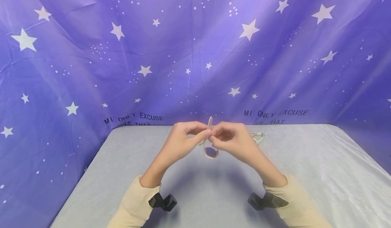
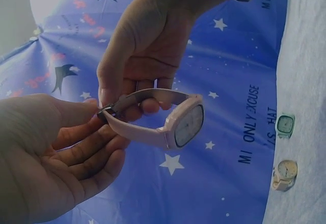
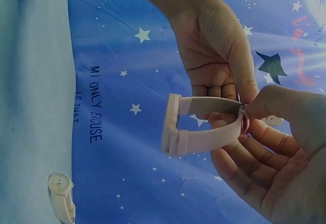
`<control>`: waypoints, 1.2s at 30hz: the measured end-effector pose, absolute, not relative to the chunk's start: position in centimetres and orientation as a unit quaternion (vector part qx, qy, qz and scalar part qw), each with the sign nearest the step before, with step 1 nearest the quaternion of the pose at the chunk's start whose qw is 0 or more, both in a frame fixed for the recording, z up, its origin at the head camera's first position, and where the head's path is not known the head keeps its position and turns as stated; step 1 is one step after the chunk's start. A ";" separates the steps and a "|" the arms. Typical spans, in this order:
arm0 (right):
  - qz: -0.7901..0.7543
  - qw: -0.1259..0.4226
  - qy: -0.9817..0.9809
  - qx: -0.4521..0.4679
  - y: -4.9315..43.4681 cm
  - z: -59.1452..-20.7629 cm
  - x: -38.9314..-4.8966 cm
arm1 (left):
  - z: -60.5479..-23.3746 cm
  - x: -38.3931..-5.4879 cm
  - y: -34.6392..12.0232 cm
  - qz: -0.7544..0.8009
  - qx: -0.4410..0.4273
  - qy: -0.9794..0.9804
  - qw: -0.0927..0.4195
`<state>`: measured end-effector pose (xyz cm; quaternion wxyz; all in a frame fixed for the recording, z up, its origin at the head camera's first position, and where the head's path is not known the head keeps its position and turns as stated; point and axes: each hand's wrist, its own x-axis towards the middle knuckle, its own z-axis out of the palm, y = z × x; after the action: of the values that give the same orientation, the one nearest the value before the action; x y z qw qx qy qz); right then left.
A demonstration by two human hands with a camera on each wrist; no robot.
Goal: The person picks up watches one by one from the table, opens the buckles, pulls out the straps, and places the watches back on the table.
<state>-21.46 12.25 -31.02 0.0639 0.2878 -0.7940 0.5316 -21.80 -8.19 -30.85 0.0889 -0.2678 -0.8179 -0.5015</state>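
A pale pink wristwatch [image 2: 188, 122] with a rounded square face is held up above the table between both hands, its strap bent round into a loop. My left hand [image 1: 184, 138] pinches the strap by the dark buckle [image 2: 108, 112] between thumb and fingers. From the other side, my right hand [image 1: 236, 141] pinches the strap ends at the same buckle. In the head view the watch case [image 1: 210, 152] hangs below the fingertips, and a strap end points up between the hands. The right wrist view shows the case [image 3: 171, 124] from its edge.
Behind the hands on the grey cloth-covered table [image 1: 305, 167] lie a green square-faced watch [image 2: 285, 126] and a round-dial watch with a pale strap [image 2: 287, 170]. A purple star-printed curtain [image 1: 195, 51] hangs beyond the table's far edge.
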 end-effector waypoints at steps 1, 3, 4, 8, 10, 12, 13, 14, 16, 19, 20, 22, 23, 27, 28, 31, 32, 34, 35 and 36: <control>0.530 0.066 -0.795 0.288 12.3 -31.0 -21.5 | -30.9 -21.8 -8.2 -0.505 -0.269 -0.815 0.088; 0.530 0.072 -0.793 0.291 12.3 -31.1 -21.6 | -31.0 -22.0 -8.2 -0.515 -0.274 -0.808 0.085; 0.531 0.076 -0.792 0.292 12.3 -31.1 -21.6 | -31.0 -22.1 -8.2 -0.521 -0.277 -0.803 0.083; 0.545 0.080 -0.781 0.295 12.4 -31.2 -21.8 | -31.1 -22.4 -8.3 -0.550 -0.287 -0.781 0.070; 0.553 0.078 -0.775 0.294 12.4 -31.3 -21.9 | -31.1 -22.5 -8.5 -0.565 -0.286 -0.772 0.060; 0.561 0.076 -0.771 0.293 12.4 -31.3 -21.9 | -31.0 -22.6 -8.6 -0.576 -0.284 -0.765 0.050; 0.563 0.074 -0.769 0.293 12.5 -31.3 -22.0 | -31.0 -22.6 -8.6 -0.581 -0.284 -0.762 0.047; 0.566 0.072 -0.768 0.291 12.5 -31.3 -22.0 | -31.0 -22.7 -8.7 -0.585 -0.284 -0.758 0.044; 0.571 0.067 -0.767 0.285 12.5 -31.2 -22.0 | -31.0 -22.7 -8.7 -0.591 -0.285 -0.753 0.040; 0.578 0.058 -0.765 0.278 12.6 -31.1 -21.9 | -31.1 -22.8 -8.8 -0.598 -0.283 -0.749 0.037; 0.580 0.055 -0.764 0.277 12.6 -31.0 -21.9 | -31.1 -22.9 -8.9 -0.600 -0.283 -0.747 0.035; 0.581 0.053 -0.764 0.276 12.6 -31.0 -21.9 | -31.1 -22.9 -8.9 -0.603 -0.279 -0.747 0.033; 0.581 0.053 -0.764 0.277 12.6 -31.0 -21.9 | -31.1 -23.0 -8.9 -0.605 -0.277 -0.746 0.031; 0.584 0.044 -0.763 0.272 12.7 -31.0 -22.0 | -31.0 -23.0 -8.8 -0.611 -0.272 -0.743 0.024; 0.586 0.040 -0.763 0.270 12.7 -31.0 -22.0 | -31.0 -23.0 -8.8 -0.613 -0.271 -0.742 0.023; 0.592 0.028 -0.760 0.265 12.7 -30.9 -21.9 | -31.1 -23.0 -8.8 -0.614 -0.271 -0.741 0.022; 0.593 0.026 -0.760 0.265 12.7 -30.9 -21.9 | -31.1 -23.0 -8.8 -0.615 -0.271 -0.740 0.022; 0.596 0.021 -0.759 0.263 12.7 -30.9 -21.9 | -31.1 -23.0 -8.9 -0.615 -0.271 -0.740 0.023; 0.596 0.019 -0.759 0.262 12.7 -30.9 -22.0 | -31.1 -23.0 -8.9 -0.616 -0.271 -0.739 0.023; 0.597 0.016 -0.759 0.261 12.7 -31.0 -22.0 | -31.2 -23.0 -8.9 -0.616 -0.271 -0.739 0.023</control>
<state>-22.03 12.73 -30.95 0.0164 0.2614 -0.7587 0.5966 -22.96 -8.89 -31.16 0.0225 -0.2710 -0.7391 -0.6162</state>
